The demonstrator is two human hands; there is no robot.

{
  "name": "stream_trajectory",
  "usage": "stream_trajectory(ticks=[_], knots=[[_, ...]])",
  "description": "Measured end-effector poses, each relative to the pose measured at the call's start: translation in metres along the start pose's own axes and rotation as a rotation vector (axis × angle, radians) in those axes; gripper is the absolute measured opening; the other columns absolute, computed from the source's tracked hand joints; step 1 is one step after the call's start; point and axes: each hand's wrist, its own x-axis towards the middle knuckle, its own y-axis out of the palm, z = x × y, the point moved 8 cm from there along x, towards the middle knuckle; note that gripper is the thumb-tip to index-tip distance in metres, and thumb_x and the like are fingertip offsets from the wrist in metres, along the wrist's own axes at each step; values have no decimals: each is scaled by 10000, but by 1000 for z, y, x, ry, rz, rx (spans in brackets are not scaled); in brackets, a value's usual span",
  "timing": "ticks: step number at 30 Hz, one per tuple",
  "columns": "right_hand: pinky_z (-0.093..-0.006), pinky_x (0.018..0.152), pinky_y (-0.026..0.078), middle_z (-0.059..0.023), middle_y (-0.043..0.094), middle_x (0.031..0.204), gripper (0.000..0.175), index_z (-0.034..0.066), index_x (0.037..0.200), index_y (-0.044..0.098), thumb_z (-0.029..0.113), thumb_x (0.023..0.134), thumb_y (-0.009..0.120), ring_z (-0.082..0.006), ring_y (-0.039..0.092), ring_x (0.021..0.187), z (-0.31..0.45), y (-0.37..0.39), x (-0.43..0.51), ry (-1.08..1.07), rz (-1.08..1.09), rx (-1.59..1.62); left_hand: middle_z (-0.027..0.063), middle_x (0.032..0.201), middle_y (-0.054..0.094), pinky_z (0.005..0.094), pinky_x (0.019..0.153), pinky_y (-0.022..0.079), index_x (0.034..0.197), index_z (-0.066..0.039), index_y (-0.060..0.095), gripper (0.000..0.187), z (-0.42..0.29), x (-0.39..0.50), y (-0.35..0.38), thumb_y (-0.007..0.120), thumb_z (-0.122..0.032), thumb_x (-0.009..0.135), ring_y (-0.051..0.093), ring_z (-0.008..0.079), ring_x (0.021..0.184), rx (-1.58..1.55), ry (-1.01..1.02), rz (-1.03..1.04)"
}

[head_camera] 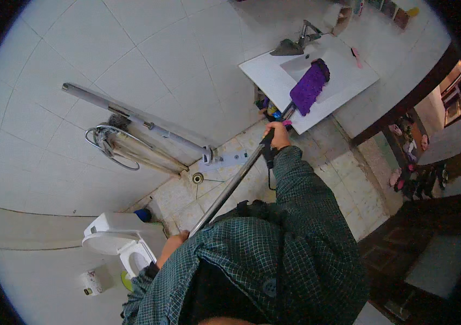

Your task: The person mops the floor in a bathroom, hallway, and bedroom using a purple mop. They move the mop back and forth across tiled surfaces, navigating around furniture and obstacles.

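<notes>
A mop with a silver metal pole (230, 191) runs diagonally across the view. My right hand (280, 136) is closed around its black upper section, close to the washbasin. Lower down, my left hand (173, 245) grips the pole near my body; my sleeve and jacket hide part of that hand and the pole's near end. The purple chenille mop head (309, 89) is over the white washbasin (336, 91), across the basin's bowl; whether it touches the surface I cannot tell. A metal faucet (306, 34) stands behind the bowl, beside a grey cloth (287, 48).
A white toilet (108, 223) with its lid raised stands at lower left. Against the tiled wall are a grey pipe-like bar (165, 132) and a coiled shower hose (108, 144). A floor drain (198, 178) lies near the wall. Past the doorway frame (401, 103) are shoes (421, 180).
</notes>
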Motion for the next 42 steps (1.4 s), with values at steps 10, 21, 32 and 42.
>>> stream_trajectory(ticks=[10,21,32,42], knots=[[-360,575,447,-44,472,587,211,90,633,450,204,771,561,-199,471,537,-17,-46,27,267,-155,191,245,744,587,461,632,455,1011,-42,555,276,9,-31,5,504,-245,832,589,403,733,28,56,62],[-397,584,386,-66,396,617,240,119,626,374,158,800,534,-218,387,570,-47,47,-46,286,-209,261,273,751,565,465,647,434,883,31,529,287,-8,69,25,628,-177,712,562,434,758,-88,136,-18],[-388,546,449,-88,471,598,127,57,664,478,122,708,578,-251,489,545,-100,142,-140,507,-231,430,236,840,619,419,696,476,1161,1,460,641,-66,163,25,717,-99,583,610,380,813,-138,97,-29],[-417,628,455,-97,468,677,137,22,787,458,104,771,567,-267,495,625,-109,138,-152,667,-159,488,244,840,623,434,681,477,1182,-11,464,642,-83,166,38,708,-146,604,612,387,807,-152,172,-50]])
